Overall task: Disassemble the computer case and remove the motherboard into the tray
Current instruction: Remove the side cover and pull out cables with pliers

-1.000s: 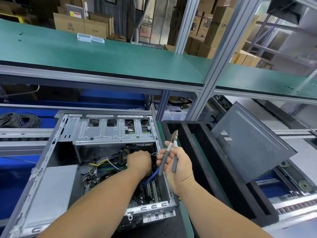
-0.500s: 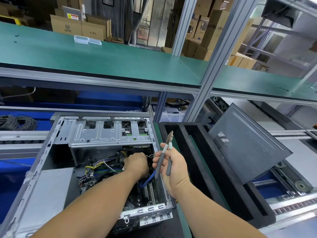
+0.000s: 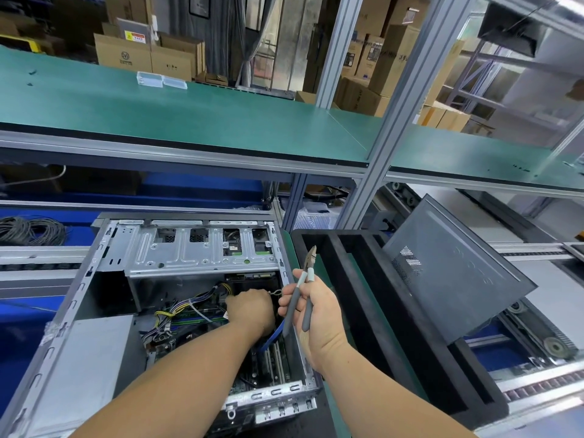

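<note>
Two bare hands are seen at work over an opened computer case [image 3: 94,311] lying on its side on a green-topped table [image 3: 331,415], its interior turned upward. The left hand [image 3: 251,308] is reached down into the middle of the case, its fingers curled and hidden among the wiring; whether anything is gripped there cannot be told. A bundle of yellow, black and purple cables [image 3: 192,305] is spread just to the left of that hand, and a blue cable [image 3: 273,338] is seen running out from beneath it toward the near right. The motherboard [image 3: 271,361] is still seated in the bottom of the case, its dark slots visible between the two forearms.

The right hand [image 3: 316,314] is held above the case's right wall, its fingers closed round a pair of side cutters [image 3: 303,292] with grey handles; the tool is pointed up and away, its tip clear of the case.

A silver drive cage [image 3: 202,251] is fixed across the far end of the case, and a grey power supply [image 3: 91,365] is set in the near-left corner.

Just to the right of the case, a black foam tray [image 3: 373,327] with long slots is placed. A dark grey side panel [image 3: 458,273] is propped tilted in the tray's right part. A coil of grey wire [image 3: 31,230] is left at the far left, and cardboard boxes [image 3: 145,55] are stacked beyond a green shelf [image 3: 189,121] overhead.
</note>
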